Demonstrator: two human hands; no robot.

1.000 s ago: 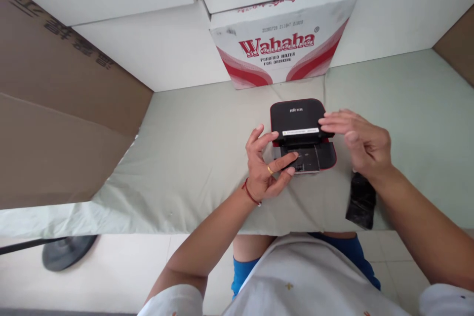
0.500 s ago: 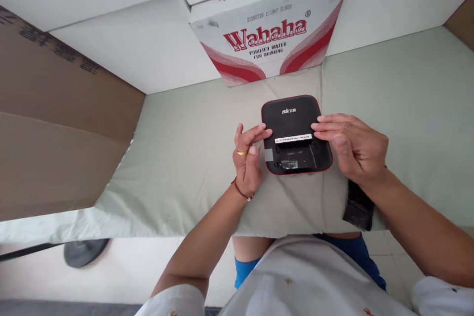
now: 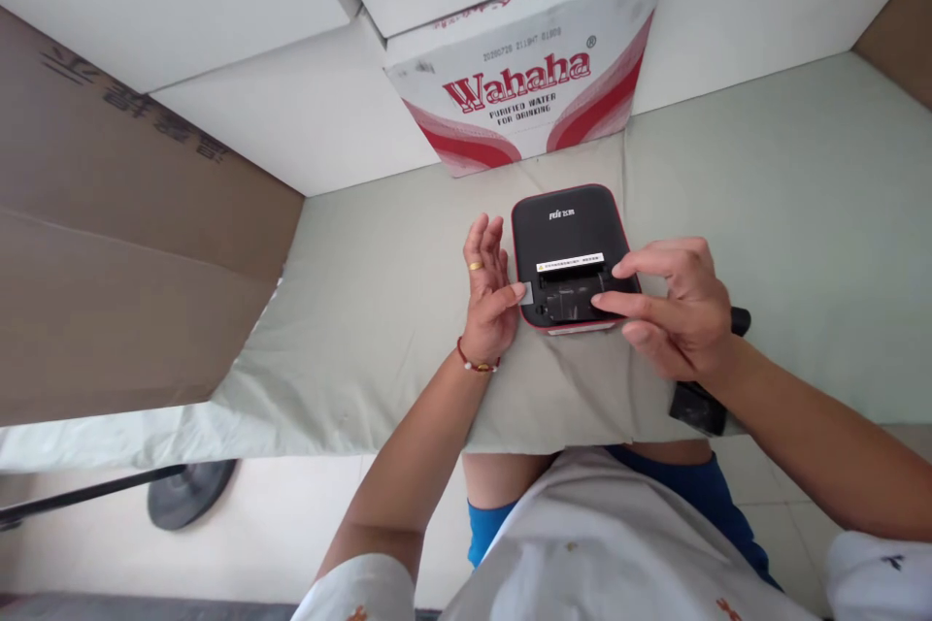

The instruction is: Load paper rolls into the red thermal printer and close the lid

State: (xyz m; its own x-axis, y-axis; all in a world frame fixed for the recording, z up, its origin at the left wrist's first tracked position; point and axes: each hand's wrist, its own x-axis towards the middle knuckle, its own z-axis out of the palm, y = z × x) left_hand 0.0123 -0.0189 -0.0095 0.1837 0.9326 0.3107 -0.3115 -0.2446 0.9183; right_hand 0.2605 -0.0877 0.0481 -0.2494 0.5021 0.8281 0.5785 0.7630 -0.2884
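Note:
A small black label printer (image 3: 564, 233) with a red edge lies on the cloth-covered table. It bears a white warning strip (image 3: 570, 263), and a dark shiny recessed panel (image 3: 572, 302) sits below that strip. My left hand (image 3: 491, 296) is open along the printer's left side, its thumb on a piece of pale tape (image 3: 528, 293) at the edge and its other fingers raised. From the right, my right hand (image 3: 674, 306) reaches over with fingers apart; two fingertips touch the printer's top near the panel's right end. Neither hand grips the printer.
Behind the printer stands a white and red Wahaha water carton (image 3: 524, 87) against white boxes (image 3: 269, 126). A large brown carton (image 3: 138, 243) occupies the left side. Partly behind my right wrist lies a black object (image 3: 697, 409) near the front edge of the green tablecloth (image 3: 379, 310).
My left thumb has come onto the tape while the left fingers lifted off the printer's top. My right fingers have moved down and left toward the recessed panel.

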